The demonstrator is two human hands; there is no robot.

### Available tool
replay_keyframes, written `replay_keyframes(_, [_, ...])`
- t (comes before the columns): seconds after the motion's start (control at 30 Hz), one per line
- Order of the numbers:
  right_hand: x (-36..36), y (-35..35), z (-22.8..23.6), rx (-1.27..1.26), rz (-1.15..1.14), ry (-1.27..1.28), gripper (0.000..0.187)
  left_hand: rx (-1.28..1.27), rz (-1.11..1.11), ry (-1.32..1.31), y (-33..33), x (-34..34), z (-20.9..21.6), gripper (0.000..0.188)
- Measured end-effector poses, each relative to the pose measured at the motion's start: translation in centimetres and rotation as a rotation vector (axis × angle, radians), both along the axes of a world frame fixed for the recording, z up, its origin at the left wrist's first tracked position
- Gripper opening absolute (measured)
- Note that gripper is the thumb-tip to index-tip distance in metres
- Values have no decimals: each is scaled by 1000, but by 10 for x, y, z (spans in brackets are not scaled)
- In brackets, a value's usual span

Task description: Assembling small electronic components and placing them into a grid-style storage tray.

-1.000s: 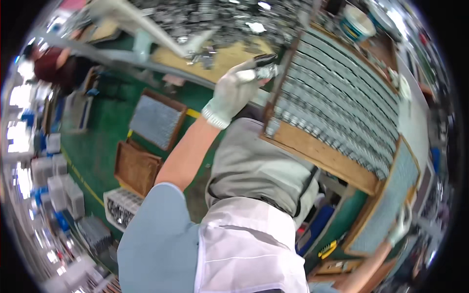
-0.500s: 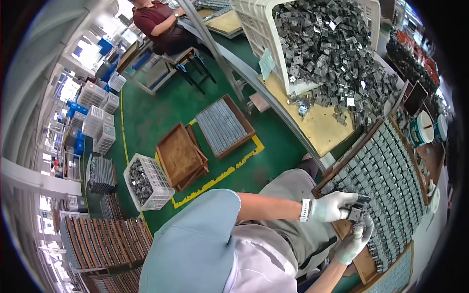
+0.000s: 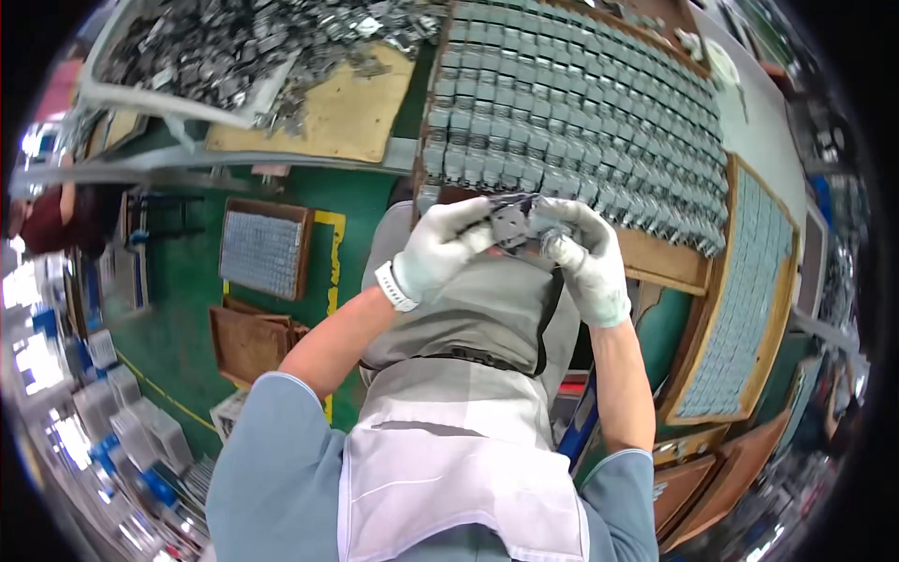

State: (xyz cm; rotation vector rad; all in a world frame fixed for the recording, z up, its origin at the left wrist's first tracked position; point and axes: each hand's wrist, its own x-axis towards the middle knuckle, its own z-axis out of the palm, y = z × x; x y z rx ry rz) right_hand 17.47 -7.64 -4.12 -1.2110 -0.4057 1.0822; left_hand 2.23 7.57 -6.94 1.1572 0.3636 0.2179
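Both my hands wear white gloves and meet over my lap, at the near edge of a wooden tray (image 3: 667, 260). Between the fingers of my left hand (image 3: 440, 245) is a dark grey metal bracket (image 3: 511, 227) with small holes in its flat face. My right hand (image 3: 592, 260) pinches the other side of this bracket, its fingers curled close against it. Whether a second small part sits in the right fingers cannot be made out. Rows of grey metal parts (image 3: 571, 117) fill the tray just beyond my hands.
At the far left, loose metal parts (image 3: 234, 47) spill from a white crate onto a tan board (image 3: 323, 131). A second filled tray (image 3: 735, 309) stands to the right. On the green floor at left lie a filled tray (image 3: 307, 251) and brown trays (image 3: 245, 345). A person (image 3: 56, 220) sits far left.
My head view has swung to the right, so the filled tray now lies straight ahead and the crate sits at upper left. Both hands stay together on the metal bracket.
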Motion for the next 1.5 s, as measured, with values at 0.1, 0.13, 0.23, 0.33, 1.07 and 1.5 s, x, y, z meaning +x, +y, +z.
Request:
replay_keyframes(0.1, [3, -14, 8, 52, -50, -106, 55, -83, -38, -48, -1, 1, -11, 32])
replay_keyframes(0.13, [3, -17, 10, 85, -72, -218, 52, -91, -63, -92, -1, 0, -16, 37])
replay_keyframes(0.23, [-2, -20, 7, -29, -21, -526, 41, -23, -85, 19, -11, 1, -3, 28])
replay_keyframes(0.33, [-9, -19, 14, -40, -39, -426, 35, 91, -69, 0, -12, -2, -3, 28])
replay_keyframes(1.07, [-11, -38, 6, -264, 235, -466, 58, 558, -369, -142, 11, 0, 16, 16])
replay_keyframes(1.5, [-27, -18, -9, -124, 189, -500, 92, 674, 154, 83, -20, -22, 0, 26])
